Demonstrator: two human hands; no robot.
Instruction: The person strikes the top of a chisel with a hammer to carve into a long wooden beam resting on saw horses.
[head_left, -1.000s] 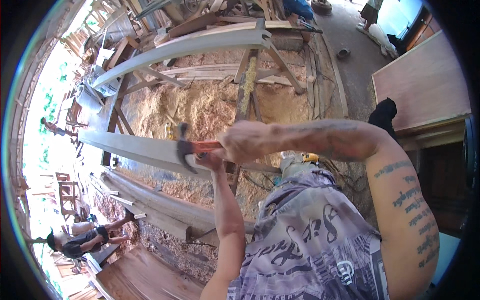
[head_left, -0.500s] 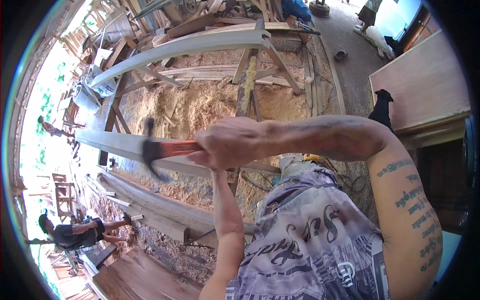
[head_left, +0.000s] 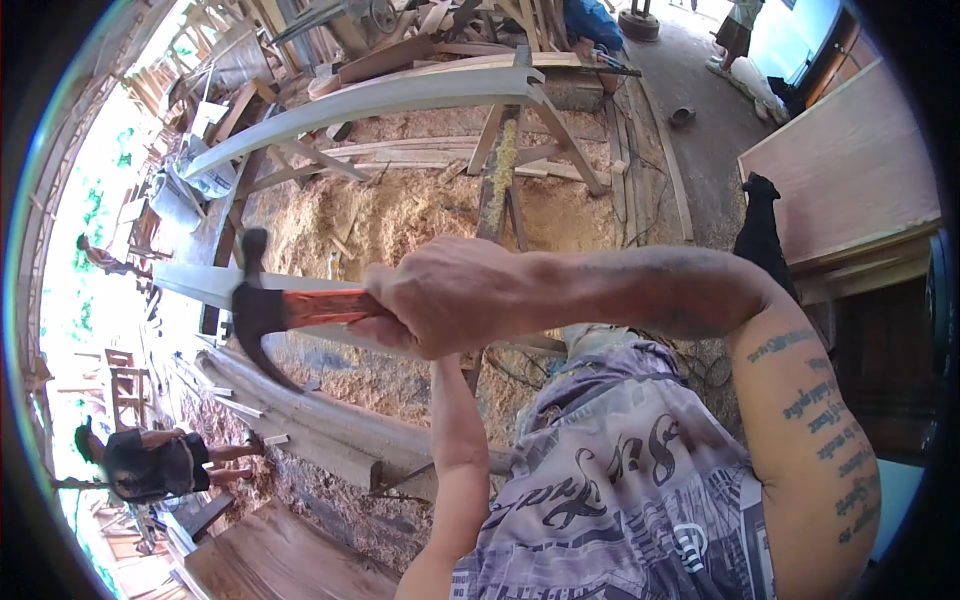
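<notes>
Gripping an orange-handled hammer (head_left: 325, 306), a worker's right hand (head_left: 440, 300) is clamped on the handle, over a long pale beam (head_left: 190, 281) in a woodworking yard. Within the past second the tool's dark head (head_left: 262, 313) has shifted left, away from where the left hand showed, and it now looks lifted clear of the wood rather than landing on it. The left hand has dropped from sight behind the right; only its forearm (head_left: 458, 430) shows, so its hold cannot be told. Shavings (head_left: 390, 212) lie beyond; a co-worker (head_left: 150, 462) stands left.
</notes>
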